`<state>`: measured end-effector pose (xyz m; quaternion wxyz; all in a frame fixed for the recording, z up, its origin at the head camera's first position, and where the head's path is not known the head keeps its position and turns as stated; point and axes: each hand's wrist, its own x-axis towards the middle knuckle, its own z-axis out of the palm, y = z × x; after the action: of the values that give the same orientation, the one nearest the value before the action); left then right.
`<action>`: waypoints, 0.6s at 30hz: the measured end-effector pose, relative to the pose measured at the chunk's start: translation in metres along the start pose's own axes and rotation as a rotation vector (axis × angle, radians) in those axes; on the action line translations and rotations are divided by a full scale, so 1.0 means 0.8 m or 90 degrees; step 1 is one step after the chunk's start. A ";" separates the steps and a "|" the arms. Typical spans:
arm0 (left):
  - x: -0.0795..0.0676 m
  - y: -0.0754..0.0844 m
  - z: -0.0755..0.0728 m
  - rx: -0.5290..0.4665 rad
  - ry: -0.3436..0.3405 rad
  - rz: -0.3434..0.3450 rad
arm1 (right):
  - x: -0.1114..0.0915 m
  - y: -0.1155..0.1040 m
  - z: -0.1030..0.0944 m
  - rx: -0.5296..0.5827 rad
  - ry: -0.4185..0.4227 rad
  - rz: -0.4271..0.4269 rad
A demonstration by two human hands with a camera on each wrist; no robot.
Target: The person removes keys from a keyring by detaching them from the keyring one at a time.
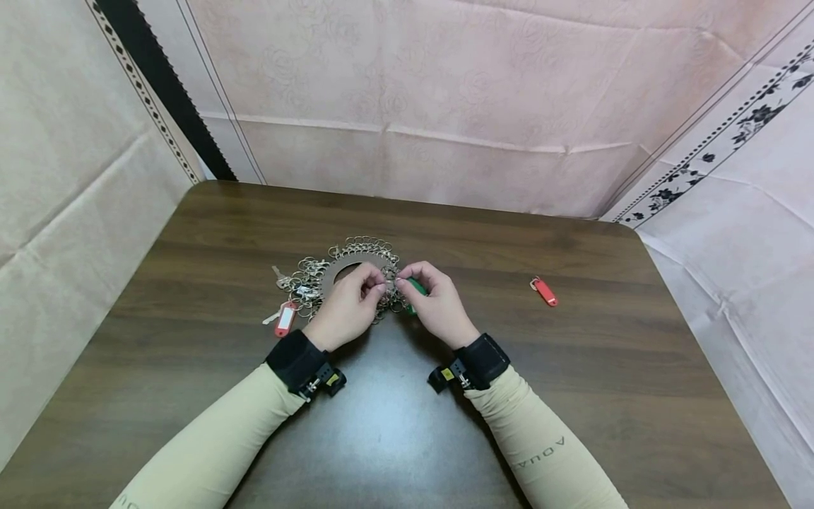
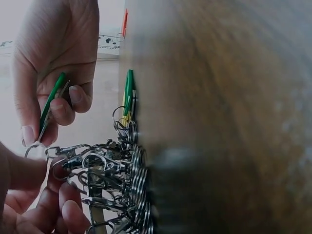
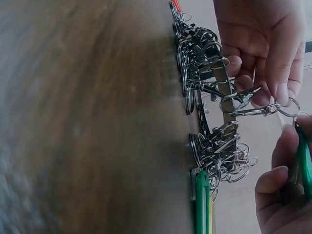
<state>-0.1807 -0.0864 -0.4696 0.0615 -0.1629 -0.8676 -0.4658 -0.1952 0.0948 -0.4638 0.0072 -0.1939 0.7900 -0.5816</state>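
2 beige sleeves (image 1: 210,438) nearest | left hand (image 1: 346,305): fingers pinch clasp (image 3: 257,112) | right hand (image 1: 439,304): fingers pinch green tag (image 3: 305,161)

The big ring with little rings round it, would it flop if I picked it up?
The big ring looks like flat metal, so probably stiff. Its little rings are on clips, so they'd likely swing. All that metal may feel heavy.
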 end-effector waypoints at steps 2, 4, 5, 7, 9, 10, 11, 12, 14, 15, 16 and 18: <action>0.000 -0.001 0.000 0.009 0.014 0.003 | -0.003 -0.011 0.000 -0.004 -0.007 0.001; 0.000 -0.002 0.001 0.022 0.029 0.004 | -0.005 -0.021 0.001 -0.009 -0.013 -0.001; 0.000 -0.003 0.001 0.025 0.034 0.006 | -0.006 -0.025 0.001 -0.011 -0.016 -0.002; 0.000 -0.003 0.001 0.024 0.039 0.007 | -0.007 -0.029 0.002 -0.014 -0.020 -0.003; 0.000 -0.003 0.001 0.014 0.039 0.011 | -0.007 -0.032 0.002 -0.018 -0.022 0.000; 0.000 -0.003 0.000 0.007 0.037 0.014 | -0.007 -0.032 0.002 -0.019 -0.023 0.001; 0.000 -0.002 0.000 -0.001 0.033 0.016 | -0.007 -0.032 0.002 -0.021 -0.023 0.001; 0.000 -0.002 0.000 -0.008 0.030 0.017 | -0.008 -0.032 0.002 -0.023 -0.022 0.002; 0.000 -0.001 -0.001 -0.018 0.026 0.019 | -0.008 -0.032 0.002 -0.023 -0.020 0.001; 0.000 0.000 -0.001 -0.021 0.023 0.020 | -0.008 -0.031 0.002 -0.024 -0.018 0.000; 0.000 0.001 -0.001 -0.023 0.020 0.019 | -0.007 -0.031 0.001 -0.023 -0.016 -0.003; 0.000 0.002 -0.002 -0.023 0.018 0.017 | -0.007 -0.031 0.001 -0.020 -0.012 -0.003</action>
<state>-0.1802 -0.0867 -0.4675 0.0771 -0.1692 -0.8558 -0.4827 -0.1822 0.0898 -0.4425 0.0100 -0.2017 0.7985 -0.5672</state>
